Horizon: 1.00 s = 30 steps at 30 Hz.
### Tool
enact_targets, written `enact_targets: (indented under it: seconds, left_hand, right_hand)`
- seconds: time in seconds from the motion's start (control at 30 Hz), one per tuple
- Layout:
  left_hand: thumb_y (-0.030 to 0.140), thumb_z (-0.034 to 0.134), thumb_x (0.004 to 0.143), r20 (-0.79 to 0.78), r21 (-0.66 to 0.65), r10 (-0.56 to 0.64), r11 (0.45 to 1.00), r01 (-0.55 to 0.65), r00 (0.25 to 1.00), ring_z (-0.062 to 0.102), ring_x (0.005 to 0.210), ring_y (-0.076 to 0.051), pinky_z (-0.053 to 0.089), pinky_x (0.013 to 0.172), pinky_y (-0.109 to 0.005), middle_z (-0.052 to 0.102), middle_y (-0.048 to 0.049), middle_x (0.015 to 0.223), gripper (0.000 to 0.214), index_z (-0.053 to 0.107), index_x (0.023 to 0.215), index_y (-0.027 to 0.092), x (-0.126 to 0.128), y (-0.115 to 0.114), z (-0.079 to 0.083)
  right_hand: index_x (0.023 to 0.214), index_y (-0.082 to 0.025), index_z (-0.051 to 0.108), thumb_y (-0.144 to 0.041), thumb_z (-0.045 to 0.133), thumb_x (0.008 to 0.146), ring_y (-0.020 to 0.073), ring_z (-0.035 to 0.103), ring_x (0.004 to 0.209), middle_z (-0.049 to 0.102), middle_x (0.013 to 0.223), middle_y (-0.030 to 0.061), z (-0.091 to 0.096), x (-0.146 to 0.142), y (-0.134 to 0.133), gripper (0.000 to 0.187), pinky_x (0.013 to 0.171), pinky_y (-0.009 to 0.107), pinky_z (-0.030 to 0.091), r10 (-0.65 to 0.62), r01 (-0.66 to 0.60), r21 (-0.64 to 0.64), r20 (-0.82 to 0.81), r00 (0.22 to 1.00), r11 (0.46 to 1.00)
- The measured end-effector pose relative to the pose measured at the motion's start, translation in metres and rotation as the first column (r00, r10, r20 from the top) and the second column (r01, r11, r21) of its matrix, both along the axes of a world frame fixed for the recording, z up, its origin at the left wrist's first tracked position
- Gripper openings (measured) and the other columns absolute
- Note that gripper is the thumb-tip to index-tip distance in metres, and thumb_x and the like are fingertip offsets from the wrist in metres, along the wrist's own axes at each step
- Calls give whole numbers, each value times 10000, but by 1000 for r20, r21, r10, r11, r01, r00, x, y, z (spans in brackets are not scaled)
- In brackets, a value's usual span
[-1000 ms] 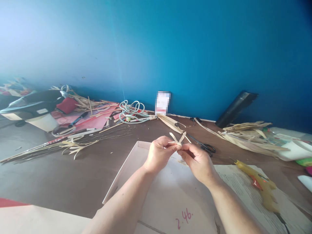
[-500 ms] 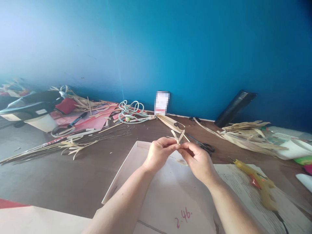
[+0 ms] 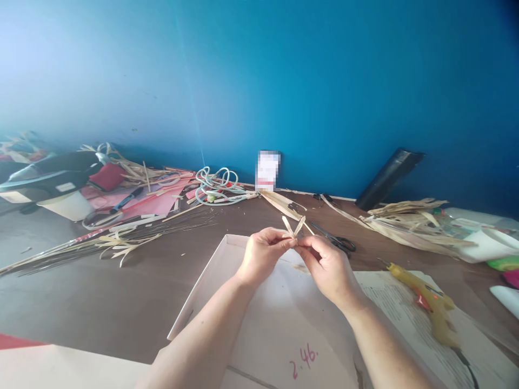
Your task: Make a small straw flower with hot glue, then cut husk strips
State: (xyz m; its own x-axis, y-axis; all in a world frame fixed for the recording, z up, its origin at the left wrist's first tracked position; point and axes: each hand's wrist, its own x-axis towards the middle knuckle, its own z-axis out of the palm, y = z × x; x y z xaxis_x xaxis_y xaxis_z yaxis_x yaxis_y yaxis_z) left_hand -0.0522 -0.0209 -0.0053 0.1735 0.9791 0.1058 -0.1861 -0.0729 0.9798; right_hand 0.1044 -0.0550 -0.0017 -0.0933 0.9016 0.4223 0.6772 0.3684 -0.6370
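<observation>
Between the fingertips of both hands is a small piece of pale dried husk strips [image 3: 294, 227], its split ends sticking up in a V. My left hand [image 3: 265, 254] pinches it from the left with thumb and forefinger. From the other side my right hand [image 3: 326, 266] grips the same piece, the fingertips of both hands touching. The lower part of the piece is hidden by the fingers. Both hands are above a shallow white box lid [image 3: 279, 324] with red handwriting on it. Just beyond my right hand lie black scissors [image 3: 340, 242].
On the right, a yellow glue gun [image 3: 433, 302] rests on a printed sheet [image 3: 391, 308], near a heap of dried husks [image 3: 405, 224]. A coiled pale cable [image 3: 217, 186], pink paper [image 3: 162, 200] and thin wires [image 3: 178, 224] lie to the left. A phone [image 3: 268, 170] leans against the blue wall.
The hands stay nearly in place, pinching the husk piece, whose V-shaped ends have shifted slightly left. The whole view has moved a little.
</observation>
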Motion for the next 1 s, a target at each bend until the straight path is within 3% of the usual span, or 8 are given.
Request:
enact_targets:
  seconds: [0.1,0.23,0.37,0.5,0.67,0.8,0.9,1.0]
  left_hand:
    - [350,732,677,-33,30,0,1000,1,999,580,750,-145,427,677,-235,659,-40,776,194,726,710,159,0,1,-1]
    - [343,718,694,-41,39,17,999,-15,999,573,756,-141,418,680,-234,655,-41,789,191,729,726,156,-1,2,-1]
    - [339,723,689,-36,8,40,999,-40,999,561,738,-130,409,653,-223,654,-41,792,195,728,726,148,0,3,-1]
    - [355,732,673,-49,-45,43,998,-45,998,526,680,-104,381,593,-205,639,-27,746,216,716,715,144,2,2,-1]
    - [375,724,669,-76,-118,82,989,-91,994,482,612,-84,349,541,-195,635,-11,685,240,694,743,148,-1,2,0]
    - [360,711,676,-122,-99,148,982,-160,982,508,625,-93,370,561,-197,661,-14,704,221,696,766,159,-4,2,3]
    - [348,696,685,-146,-84,166,980,-179,975,534,643,-105,384,579,-203,672,-19,721,206,696,766,159,-5,2,4]
    - [345,685,691,-156,-88,158,981,-173,975,544,641,-110,386,577,-206,673,-20,718,201,697,767,159,-5,1,5]
  right_hand:
    - [912,-239,666,-309,532,898,184,618,747,676,865,38,2,0,-1,152,698,282,459,1,-1,-2,0,1000,1000]
    - [1018,-268,695,-354,553,882,191,647,791,713,927,28,5,6,-1,215,713,286,486,2,-7,-111,-49,999,994]
    - [1168,-259,635,-427,574,852,159,628,636,712,919,34,9,20,2,363,579,266,491,-146,117,-187,-145,979,975]
    - [1031,-245,670,-458,589,827,135,577,552,683,819,19,20,35,1,306,533,255,460,-306,293,-146,-77,949,945]
    - [894,-248,671,-456,590,813,147,562,570,648,688,-11,30,41,-9,238,541,248,430,-415,417,-97,46,909,904]
    - [804,-262,670,-413,559,831,141,525,511,577,566,-37,20,37,-14,189,493,243,371,-224,282,-273,224,948,920]
    - [809,-278,687,-358,574,812,166,603,647,664,754,-14,10,36,-13,139,564,252,388,-76,194,-345,327,942,918]
    - [813,-279,683,-328,596,781,190,622,722,689,853,1,4,36,-13,104,613,267,382,-32,192,-339,426,904,921]
